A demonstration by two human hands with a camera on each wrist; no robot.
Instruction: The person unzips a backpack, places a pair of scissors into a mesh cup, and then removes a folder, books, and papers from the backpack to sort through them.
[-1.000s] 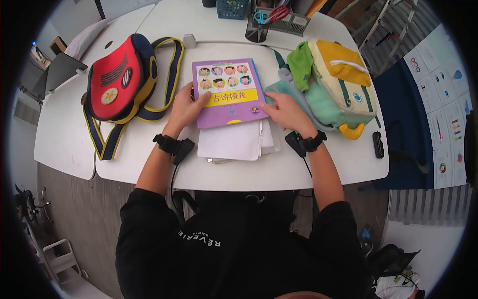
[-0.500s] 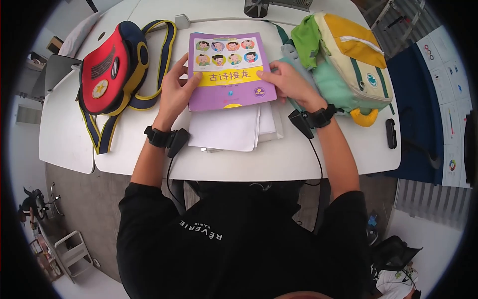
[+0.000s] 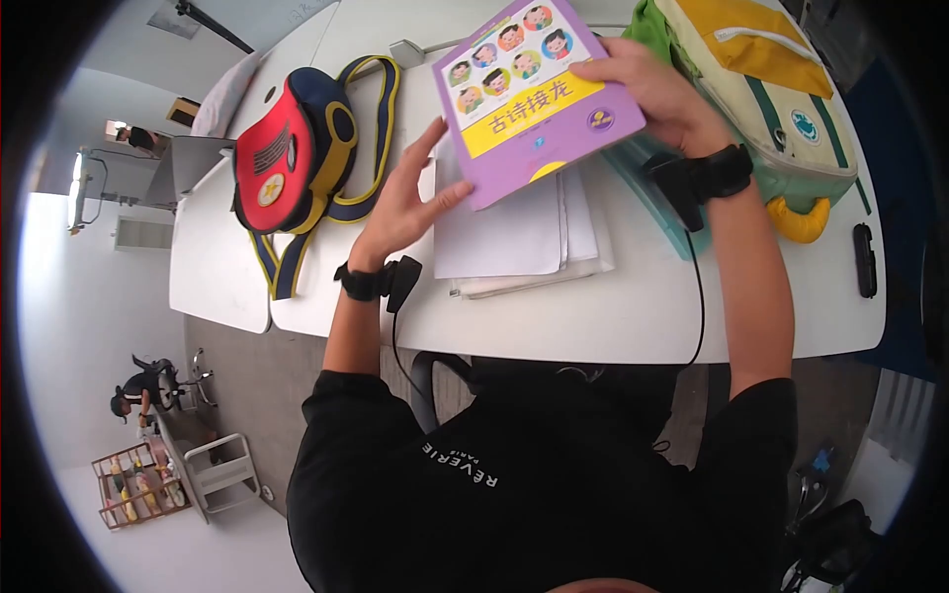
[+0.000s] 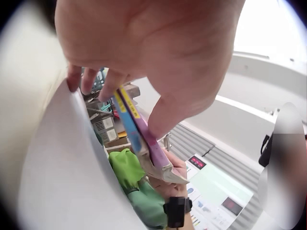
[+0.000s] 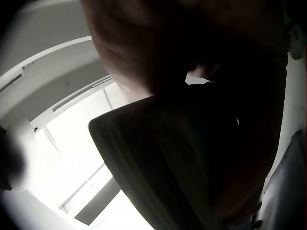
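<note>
A purple book (image 3: 539, 114) with cartoon faces and a yellow band is held tilted above a stack of white papers (image 3: 499, 232). My right hand (image 3: 667, 94) grips its right side, thumb on the cover. At the lower left corner, the thumb of my left hand (image 3: 405, 203) touches the book while the fingers spread beside the left edge. The left wrist view has a blue book (image 4: 128, 122) against the purple one (image 4: 156, 151), below my left hand (image 4: 148, 48). Dark in the right wrist view, the books (image 5: 158, 158) lie against my right hand (image 5: 158, 48).
A red and navy backpack (image 3: 272, 168) lies at the left of the white table (image 3: 346, 306). At the right are a cream, green and yellow backpack (image 3: 791, 89), a teal item (image 3: 643, 183) partly under my right wrist, and a small black object (image 3: 865, 259).
The book has risen off the papers and turned, its right side higher. My right hand moved up with it; my left hand's hold has loosened. The head view has shifted.
</note>
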